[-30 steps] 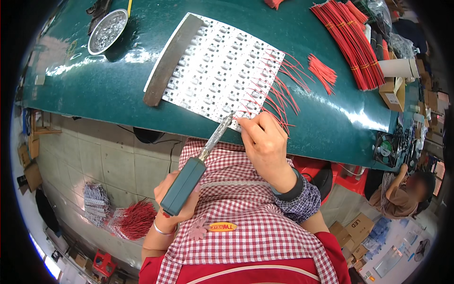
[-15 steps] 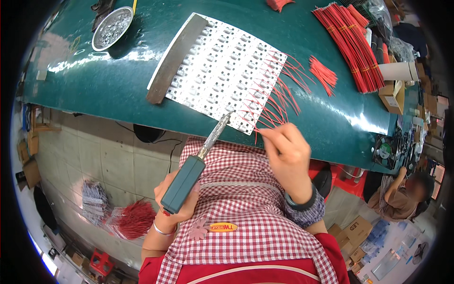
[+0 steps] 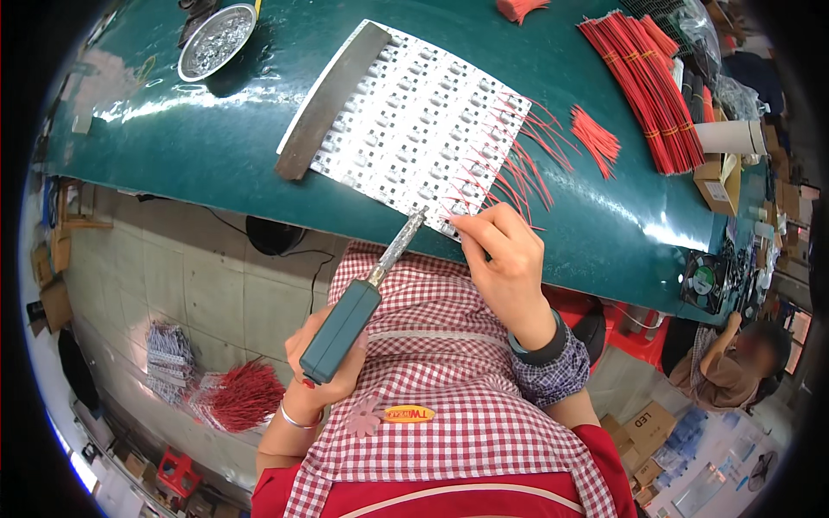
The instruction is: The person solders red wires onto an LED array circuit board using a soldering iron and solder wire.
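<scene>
My left hand [image 3: 347,369] is wrapped round the dark green handle of a soldering iron [image 3: 341,332]. The iron's tip touches or hovers just over the near edge of a white circuit board panel [image 3: 406,112]; I cannot tell which. Rows of small parts cover the panel. Thin red wires [image 3: 528,177] fan out from its right side over the table. Thumb and forefinger of my right hand [image 3: 508,263] are pinched at the panel's near right corner, beside the iron's tip. A red wire seems to be between them, mostly hidden by the fingers.
A dark flat bar [image 3: 335,99] lies along the panel's left side. On the green table [image 3: 199,155] are a metal bowl [image 3: 216,43], a small bunch of red wires [image 3: 594,140] and large red wire bundles [image 3: 643,91]. Another person [image 3: 730,363] sits at the right.
My right hand has moved left and slightly up, from off the panel's near corner to right at it. The soldering iron has stayed almost in place.
</scene>
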